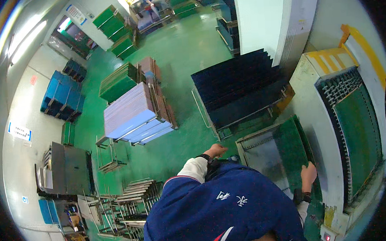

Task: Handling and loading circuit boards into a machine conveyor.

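My right hand point(309, 175) is closed on the near edge of a flat green panel point(288, 147), which stands upright in a metal-framed rack point(257, 136). Another dark green panel point(305, 141) stands just to the right of it. My left hand point(217, 150) hangs to the left of the rack with its fingers curled, and no object shows in it. Right of the rack is a machine opening point(337, 86) with rows of small rollers, where a further green panel point(358, 133) lies.
A rack of dark panels point(239, 83) stands ahead. Racks of pale lilac panels point(129, 113) and green panels point(119, 80) stand on the green floor further left. Metal frames point(136, 195) are stacked at the lower left. A person point(152, 2) is in the far background.
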Available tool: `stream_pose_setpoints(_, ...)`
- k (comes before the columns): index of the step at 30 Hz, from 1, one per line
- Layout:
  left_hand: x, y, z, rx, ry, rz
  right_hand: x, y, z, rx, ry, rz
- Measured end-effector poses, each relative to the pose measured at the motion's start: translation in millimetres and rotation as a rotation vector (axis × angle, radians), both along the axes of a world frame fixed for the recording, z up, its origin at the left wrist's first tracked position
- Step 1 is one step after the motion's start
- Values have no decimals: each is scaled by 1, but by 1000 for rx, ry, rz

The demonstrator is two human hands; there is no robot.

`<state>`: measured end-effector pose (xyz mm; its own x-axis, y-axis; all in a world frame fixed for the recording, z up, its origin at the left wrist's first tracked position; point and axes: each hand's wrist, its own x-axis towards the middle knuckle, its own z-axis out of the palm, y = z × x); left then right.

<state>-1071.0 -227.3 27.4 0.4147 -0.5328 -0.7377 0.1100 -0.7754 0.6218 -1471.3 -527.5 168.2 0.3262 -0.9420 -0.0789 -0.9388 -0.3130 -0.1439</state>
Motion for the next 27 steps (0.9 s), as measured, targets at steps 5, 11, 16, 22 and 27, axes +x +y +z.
stream_pose_setpoints(5,15,-3,-18,-29,5,21,9,7,7,114,-29,-25)
stream_pose_setpoints(11,22,-20,-6,-24,9,-13,-10,11,12,78,-4,-51)
stream_pose_setpoints(16,34,-6,-13,-24,-4,13,-18,26,87,-75,-97,-98)
stream_pose_setpoints(22,47,2,-27,-45,106,75,-53,30,167,-50,-186,-201)
stream_pose_setpoints(27,69,9,-77,-139,272,133,-75,55,189,14,-844,-475)
